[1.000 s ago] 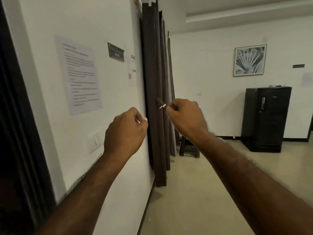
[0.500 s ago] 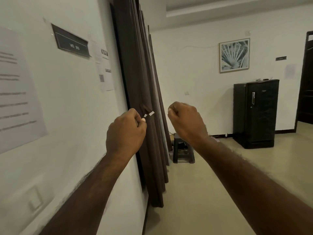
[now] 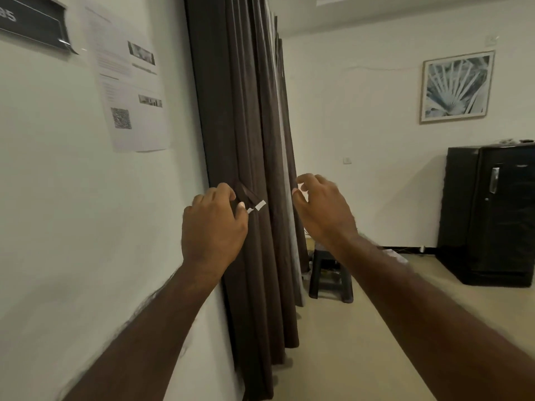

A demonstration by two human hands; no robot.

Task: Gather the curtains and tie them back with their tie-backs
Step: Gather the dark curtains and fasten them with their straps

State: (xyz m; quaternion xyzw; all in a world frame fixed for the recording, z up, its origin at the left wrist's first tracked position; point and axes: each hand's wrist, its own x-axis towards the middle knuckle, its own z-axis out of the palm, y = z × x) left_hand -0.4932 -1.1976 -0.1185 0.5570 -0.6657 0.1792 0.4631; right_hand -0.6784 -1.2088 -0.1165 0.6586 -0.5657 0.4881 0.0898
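Observation:
A dark brown curtain [image 3: 246, 117] hangs in folds along the left wall, down to the floor. A brown tie-back strap [image 3: 248, 196] with a white tip lies across its front at hand height. My left hand [image 3: 212, 224] pinches the strap's end by the wall edge. Just right of the curtain's outer folds, my right hand [image 3: 321, 209] hovers with fingers spread and curled, holding nothing. More curtain folds further back are partly hidden behind the front ones.
Printed notices [image 3: 130, 91] and a dark sign [image 3: 31, 21] are stuck on the white wall at left. A small dark stool [image 3: 330, 273] stands on the floor behind the curtain. A black cabinet [image 3: 489, 212] stands at right below a framed picture [image 3: 457, 86].
I have moved closer to the curtain. The strap passed from my right hand to my left hand, and my right hand, a fist half a second ago, has opened its fingers.

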